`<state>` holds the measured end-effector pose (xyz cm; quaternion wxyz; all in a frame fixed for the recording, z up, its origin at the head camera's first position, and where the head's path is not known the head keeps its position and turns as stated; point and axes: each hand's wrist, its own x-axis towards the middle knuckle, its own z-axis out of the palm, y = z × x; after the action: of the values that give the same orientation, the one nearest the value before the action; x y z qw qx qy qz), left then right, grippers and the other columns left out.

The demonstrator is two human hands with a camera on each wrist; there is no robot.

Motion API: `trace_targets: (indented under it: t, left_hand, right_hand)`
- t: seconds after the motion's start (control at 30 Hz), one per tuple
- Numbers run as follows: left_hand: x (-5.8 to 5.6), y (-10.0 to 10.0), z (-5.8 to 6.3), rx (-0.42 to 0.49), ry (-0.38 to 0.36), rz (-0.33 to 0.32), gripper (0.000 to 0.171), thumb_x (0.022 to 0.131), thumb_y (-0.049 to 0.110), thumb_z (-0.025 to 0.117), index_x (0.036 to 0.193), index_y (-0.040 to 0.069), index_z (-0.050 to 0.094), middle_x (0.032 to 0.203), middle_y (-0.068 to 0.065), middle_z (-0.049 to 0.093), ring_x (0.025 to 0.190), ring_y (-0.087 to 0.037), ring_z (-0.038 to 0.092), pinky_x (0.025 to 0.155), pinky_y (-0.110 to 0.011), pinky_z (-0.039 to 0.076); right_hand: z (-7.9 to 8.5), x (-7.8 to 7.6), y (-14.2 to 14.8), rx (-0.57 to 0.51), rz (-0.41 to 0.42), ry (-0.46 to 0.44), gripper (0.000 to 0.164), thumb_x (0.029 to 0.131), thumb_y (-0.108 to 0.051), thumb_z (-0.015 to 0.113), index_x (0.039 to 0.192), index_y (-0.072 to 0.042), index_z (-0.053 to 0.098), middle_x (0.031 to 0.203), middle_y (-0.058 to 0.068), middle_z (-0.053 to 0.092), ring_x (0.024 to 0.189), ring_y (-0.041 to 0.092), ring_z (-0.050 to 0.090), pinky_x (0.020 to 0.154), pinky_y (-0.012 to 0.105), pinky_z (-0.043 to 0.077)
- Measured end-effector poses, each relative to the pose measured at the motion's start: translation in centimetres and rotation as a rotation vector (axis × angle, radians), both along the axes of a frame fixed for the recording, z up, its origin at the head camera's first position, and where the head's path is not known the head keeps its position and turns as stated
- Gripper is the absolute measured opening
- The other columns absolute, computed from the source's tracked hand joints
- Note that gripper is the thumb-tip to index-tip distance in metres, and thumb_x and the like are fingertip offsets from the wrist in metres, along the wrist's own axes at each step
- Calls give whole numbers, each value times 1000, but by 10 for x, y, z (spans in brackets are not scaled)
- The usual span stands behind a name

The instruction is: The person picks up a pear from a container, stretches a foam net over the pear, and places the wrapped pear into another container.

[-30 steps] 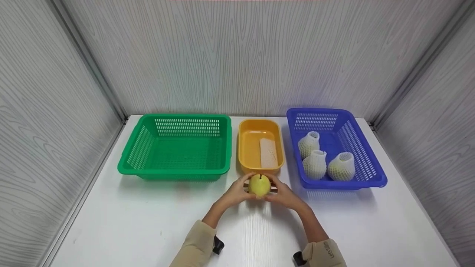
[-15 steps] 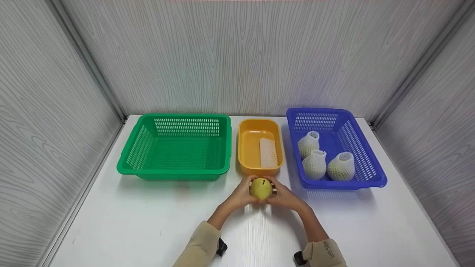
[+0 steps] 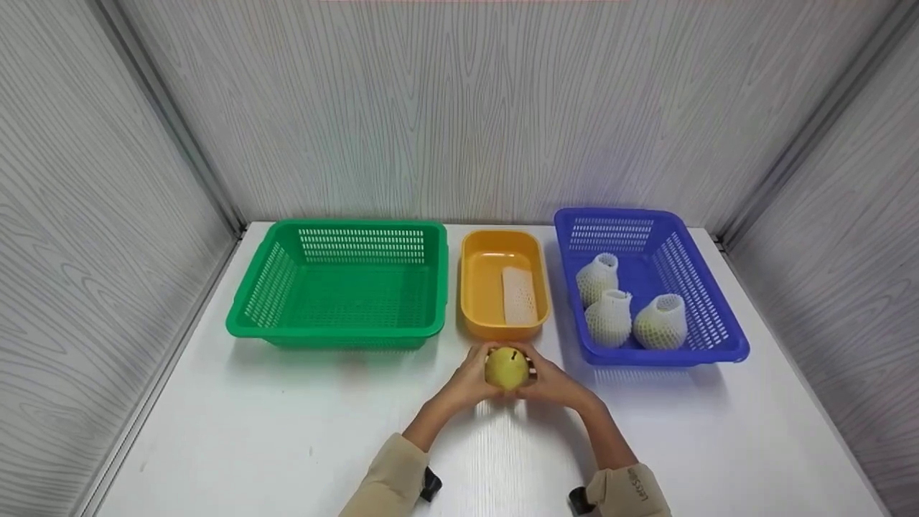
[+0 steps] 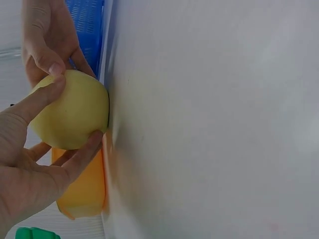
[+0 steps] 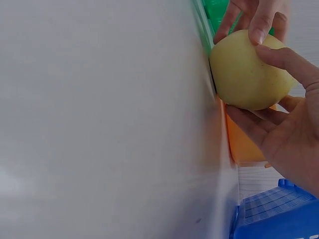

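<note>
A yellow-green pear (image 3: 507,369) with a dark stem is held between both hands, in front of the orange tray (image 3: 495,332). My left hand (image 3: 470,378) grips its left side, thumb across the near face and fingers curved around beneath, as the left wrist view shows on the pear (image 4: 75,112). From the other side my right hand (image 3: 549,380) grips it too; in the right wrist view its thumb presses the pear (image 5: 246,74) close to the left thumb. No net covers this pear. Inside the tray lies a flat white foam net sleeve (image 3: 519,296).
To the left stands a green basket (image 3: 337,333) with no fruit visible in it. A blue basket (image 3: 718,301) on the right holds three pears in white foam nets, among them a netted pear (image 3: 660,323). Pale panels enclose the white table (image 3: 287,431) on three sides.
The pear has shifted slightly toward me and to the right, and its stem has turned rightward. The left forearm moved a little right. Both hands keep holding the pear.
</note>
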<state>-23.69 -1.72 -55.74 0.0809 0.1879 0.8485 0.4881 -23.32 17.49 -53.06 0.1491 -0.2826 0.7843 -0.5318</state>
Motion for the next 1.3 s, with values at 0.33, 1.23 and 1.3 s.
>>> trace_targets:
  t: [0.33,1.23,1.3]
  left_hand:
    - [0,0,2,-18,9,-8,77,69,19,82,130,10,36,121,-12,40,111,-31,45,91,-47,37]
    - [-30,-7,11,347,-284,451,51,97,28,47,132,-6,32,133,-26,36,124,-38,34,98,-43,34]
    - [-36,-6,13,371,-316,494,51,96,25,49,134,-4,31,137,-25,33,125,-36,34,98,-42,33]
  right_hand:
    - [3,0,0,-12,-4,-1,76,75,-2,74,136,4,30,127,18,42,112,35,42,89,51,36]
    - [32,-38,-2,53,-331,288,38,83,9,57,120,9,50,117,26,53,108,42,49,87,52,41]
    - [33,-46,-9,95,-391,305,34,82,7,59,116,8,53,114,24,55,106,41,50,85,50,42]
